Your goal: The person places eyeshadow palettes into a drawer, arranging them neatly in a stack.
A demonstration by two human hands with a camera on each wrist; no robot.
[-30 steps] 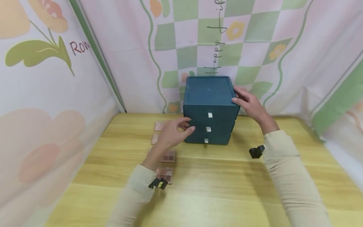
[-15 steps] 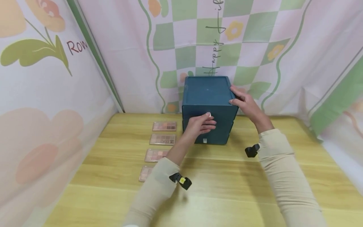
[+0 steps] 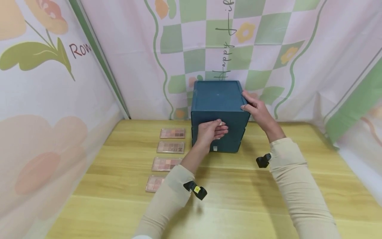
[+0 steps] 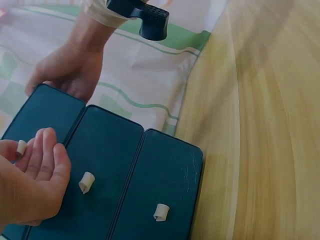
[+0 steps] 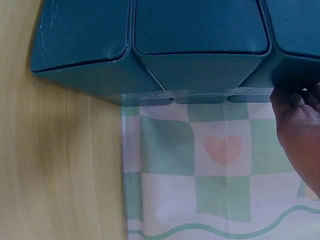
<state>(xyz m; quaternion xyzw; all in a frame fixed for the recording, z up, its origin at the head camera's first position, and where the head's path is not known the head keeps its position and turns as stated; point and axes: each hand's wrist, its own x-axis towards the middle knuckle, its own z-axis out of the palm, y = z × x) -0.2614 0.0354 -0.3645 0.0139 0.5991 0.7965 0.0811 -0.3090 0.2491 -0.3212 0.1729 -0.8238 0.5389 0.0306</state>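
Evidently, the wooden table [image 3: 238,202] is reached across, its near part lying in front of the dark teal drawer unit [image 3: 218,96]. To the unit's left, four palettes [image 3: 170,147] are set out in a column, the nearest partly hidden by the left sleeve [image 3: 167,199]. At the unit's front, the top tab [image 4: 21,148] is pinched between thumb and index finger of the left hand [image 3: 209,132], the other fingers extended; below, the middle tab [image 4: 86,182] and bottom tab [image 4: 161,212] are left free. Against the unit's right top edge, the right hand [image 3: 258,111] is rested, thumb and fingers spread. The tab is probably best drawn level and straight, with the unit braced so that it is not dragged or tipped. Behind the unit, a checked curtain [image 3: 194,61] is hung.
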